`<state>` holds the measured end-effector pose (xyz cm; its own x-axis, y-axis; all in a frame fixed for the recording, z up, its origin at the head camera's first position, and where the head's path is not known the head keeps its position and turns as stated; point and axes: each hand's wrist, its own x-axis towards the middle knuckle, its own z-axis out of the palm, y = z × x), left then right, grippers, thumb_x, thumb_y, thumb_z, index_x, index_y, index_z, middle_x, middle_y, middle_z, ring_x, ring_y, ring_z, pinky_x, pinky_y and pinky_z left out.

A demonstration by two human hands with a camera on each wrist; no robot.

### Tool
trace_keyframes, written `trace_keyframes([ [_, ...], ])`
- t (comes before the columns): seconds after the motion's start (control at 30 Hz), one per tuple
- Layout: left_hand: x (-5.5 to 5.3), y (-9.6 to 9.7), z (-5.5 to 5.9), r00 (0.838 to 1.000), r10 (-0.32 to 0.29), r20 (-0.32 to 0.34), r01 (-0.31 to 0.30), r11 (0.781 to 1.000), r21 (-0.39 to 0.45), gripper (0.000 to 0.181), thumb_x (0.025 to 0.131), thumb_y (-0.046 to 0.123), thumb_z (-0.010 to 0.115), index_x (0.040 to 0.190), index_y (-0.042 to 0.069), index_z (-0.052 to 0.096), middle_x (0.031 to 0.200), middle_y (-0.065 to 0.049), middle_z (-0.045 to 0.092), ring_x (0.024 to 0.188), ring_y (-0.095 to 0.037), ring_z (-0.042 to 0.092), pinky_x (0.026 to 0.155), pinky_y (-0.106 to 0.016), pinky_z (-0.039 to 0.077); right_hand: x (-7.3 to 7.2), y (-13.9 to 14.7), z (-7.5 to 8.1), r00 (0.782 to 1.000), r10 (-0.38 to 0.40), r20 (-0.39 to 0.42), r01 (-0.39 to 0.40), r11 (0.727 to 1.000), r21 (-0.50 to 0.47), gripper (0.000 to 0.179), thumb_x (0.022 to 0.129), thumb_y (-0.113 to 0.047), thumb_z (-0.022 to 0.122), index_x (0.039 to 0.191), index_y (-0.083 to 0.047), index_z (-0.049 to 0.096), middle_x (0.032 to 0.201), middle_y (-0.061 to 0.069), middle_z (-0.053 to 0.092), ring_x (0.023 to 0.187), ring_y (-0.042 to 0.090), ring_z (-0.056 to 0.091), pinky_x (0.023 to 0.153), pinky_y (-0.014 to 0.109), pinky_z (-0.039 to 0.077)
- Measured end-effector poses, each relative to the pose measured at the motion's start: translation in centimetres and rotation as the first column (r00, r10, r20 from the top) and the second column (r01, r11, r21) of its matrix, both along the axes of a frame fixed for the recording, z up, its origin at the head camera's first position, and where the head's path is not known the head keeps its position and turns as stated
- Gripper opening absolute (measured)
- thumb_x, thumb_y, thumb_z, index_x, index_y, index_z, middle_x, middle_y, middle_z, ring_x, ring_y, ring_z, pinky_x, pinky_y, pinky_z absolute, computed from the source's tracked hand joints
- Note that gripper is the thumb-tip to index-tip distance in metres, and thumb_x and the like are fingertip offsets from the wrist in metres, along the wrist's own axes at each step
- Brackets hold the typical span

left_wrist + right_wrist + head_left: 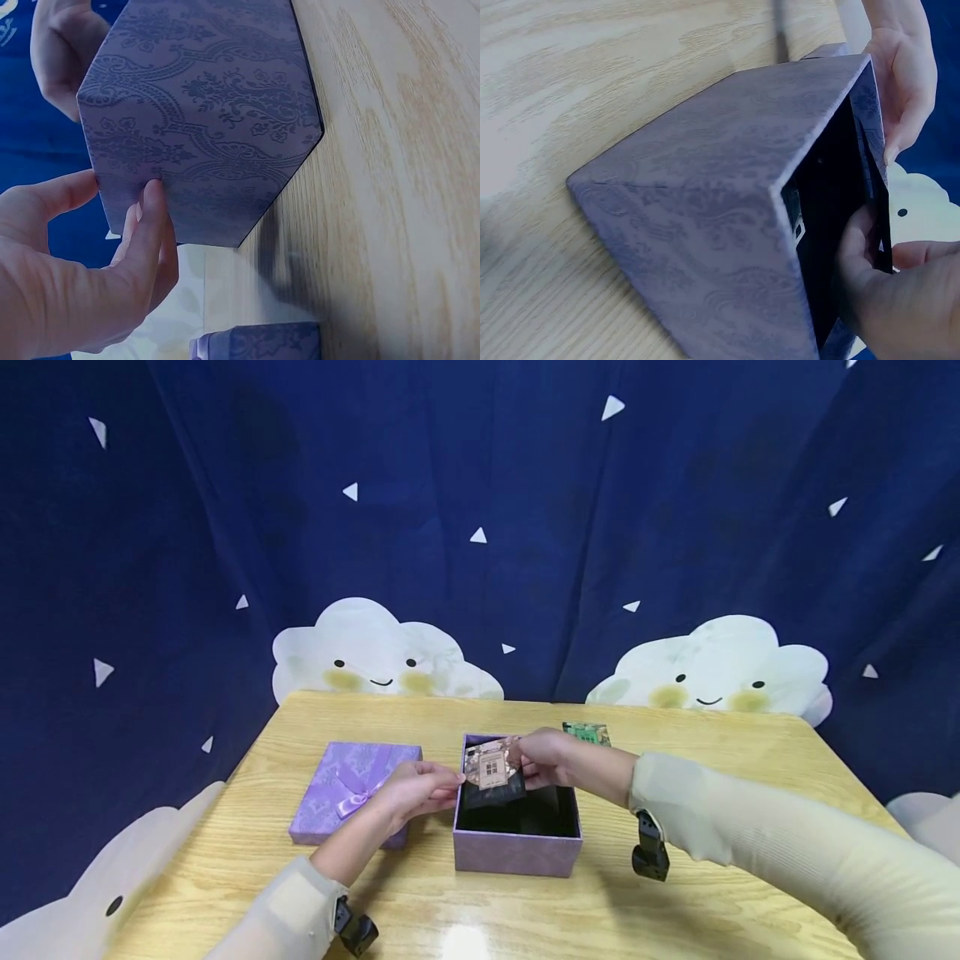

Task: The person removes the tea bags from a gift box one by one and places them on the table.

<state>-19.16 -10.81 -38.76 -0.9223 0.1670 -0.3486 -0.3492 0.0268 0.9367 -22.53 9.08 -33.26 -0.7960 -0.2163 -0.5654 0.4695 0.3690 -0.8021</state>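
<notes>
A purple patterned gift box (pixel 517 853) stands uncovered on the table, its inside black. My right hand (pixel 545 756) pinches a flat black packet with a brown patterned top and a pale label (pixel 492 771), tilted over the box opening. In the right wrist view, the right thumb (pixel 859 240) is inside the opening, against the packet's dark side. My left hand (pixel 422 789) holds the box's left wall, with one digit at the rim and other fingertips (pixel 154 191) on the outer side. Something with a pale mark lies inside the box, mostly hidden.
The purple box lid (pixel 356 789) with a ribbon bow lies left of the box, partly behind the left hand. A green patterned packet (pixel 587 732) lies at the back right, partly covered by the right arm. Behind the wooden table (pixel 705 739) hangs a dark blue curtain (pixel 420 568).
</notes>
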Motion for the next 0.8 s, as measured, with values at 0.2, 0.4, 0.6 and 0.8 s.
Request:
trace_keyframes([
  [0.2, 0.0, 0.0, -0.1, 1.0, -0.009, -0.014, 0.009, 1.0, 0.011, 0.017, 0.087, 0.002, 0.061, 0.1, -0.01, 0.057, 0.077, -0.002, 0.066, 0.069, -0.008, 0.065, 0.08, -0.025, 0.063, 0.6, 1.1, -0.1, 1.0, -0.001, -0.015, 0.001, 1.0, 0.003, 0.016, 0.086, -0.001, 0.045, 0.1, 0.0, 0.054, 0.076, 0.001, 0.058, 0.067, 0.009, 0.059, 0.059, 0.02, 0.056],
  [0.4, 0.0, 0.0, -0.1, 1.0, 0.003, -0.016, -0.003, 1.0, 0.011, 0.018, 0.087, 0.002, 0.062, 0.1, -0.01, 0.057, 0.079, -0.004, 0.067, 0.07, -0.009, 0.066, 0.079, -0.025, 0.063, 1.2, 2.2, -0.3, 1.0, 0.018, -0.008, -0.018, 1.0, -0.019, 0.016, 0.088, -0.002, 0.045, 0.1, 0.001, 0.055, 0.075, 0.0, 0.058, 0.064, 0.007, 0.059, 0.057, 0.018, 0.056],
  [0.6, 0.1, -0.1, -0.1, 1.0, -0.002, -0.023, 0.002, 1.0, 0.006, 0.02, 0.087, 0.003, 0.064, 0.101, -0.01, 0.057, 0.082, -0.005, 0.068, 0.073, -0.011, 0.067, 0.078, -0.024, 0.063, 1.8, 3.0, -0.5, 1.0, 0.011, -0.006, -0.011, 0.999, -0.05, 0.01, 0.086, -0.001, 0.046, 0.092, -0.002, 0.055, 0.068, -0.003, 0.056, 0.061, 0.006, 0.055, 0.056, 0.017, 0.055],
  [0.8, -0.1, -0.1, -0.3, 1.0, 0.01, -0.018, -0.01, 1.0, 0.016, 0.022, 0.086, 0.002, 0.063, 0.103, -0.011, 0.057, 0.088, -0.011, 0.07, 0.074, -0.012, 0.067, 0.079, -0.026, 0.063, 2.4, 3.9, 0.0, 0.999, 0.049, -0.008, -0.05, 0.987, -0.155, 0.012, 0.084, 0.001, 0.045, 0.092, -0.001, 0.053, 0.068, -0.004, 0.058, 0.062, 0.004, 0.056, 0.062, 0.017, 0.056],
])
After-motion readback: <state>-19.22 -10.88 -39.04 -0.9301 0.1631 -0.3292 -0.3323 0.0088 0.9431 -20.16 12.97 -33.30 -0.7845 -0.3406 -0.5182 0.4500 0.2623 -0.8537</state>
